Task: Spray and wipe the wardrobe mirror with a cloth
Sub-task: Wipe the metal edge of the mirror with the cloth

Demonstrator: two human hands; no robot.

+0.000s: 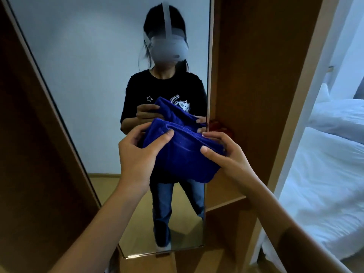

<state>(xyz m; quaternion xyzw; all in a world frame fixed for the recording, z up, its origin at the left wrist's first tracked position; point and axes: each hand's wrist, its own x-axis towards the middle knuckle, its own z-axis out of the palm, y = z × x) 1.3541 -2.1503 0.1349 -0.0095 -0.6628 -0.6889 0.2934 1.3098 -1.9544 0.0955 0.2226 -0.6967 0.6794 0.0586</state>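
The blue cloth (183, 152) sits at the centre of the frame, bunched and folded between both hands, held up in front of the wardrobe mirror (88, 75) and not touching the glass. The left hand (137, 154) grips its left edge, thumb pressed over the top fold and fingers curled behind. The right hand (226, 152) pinches the right edge, thumb on the near face, fingertips hooked over the upper hem. The lower part of the cloth hangs loose below the hands.

The mirror fills the upper left and centre of the frame, a tall panel set in the brown wardrobe door (29, 154), and shows the person's reflection holding the same cloth. To the right stands an open wooden compartment (246, 95), and beyond it, at the right edge of the frame, a bed with white bedding (325, 164).

From where I stand, the cloth looks as if it is being folded into a pad before wiping. No spray bottle is in view, so I cannot tell whether the glass is wet. That seems the main risk: a dry cloth dragged over dry glass would smear rather than clean. A loosely gathered pad could also unfold in mid-stroke, and the hanging lower part could trail over wiped areas and leave streaks. The hem, if it leads the stroke, may leave lines.
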